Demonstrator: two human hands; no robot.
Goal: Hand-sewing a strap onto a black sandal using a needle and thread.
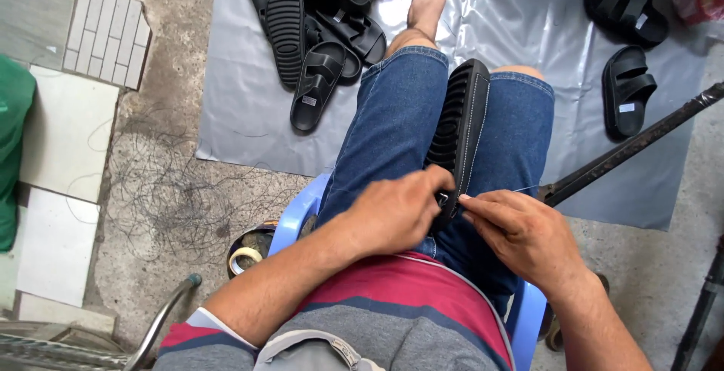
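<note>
A black sandal [461,118] with a ribbed sole and white stitching along its edge stands on its side between my knees, over blue denim shorts. My left hand [396,211] grips its near end. My right hand [520,228] pinches at the same end, where a thin thread runs off to the right. My fingers hide the sandal's heel.
A pile of black sandals [320,24] lies on a grey plastic sheet [520,24] ahead, with two more sandals [626,54] at the right. I sit on a blue plastic chair [298,216]. A dark metal bar [633,145] slants in from the right. Loose thread [173,190] tangles on the concrete at left.
</note>
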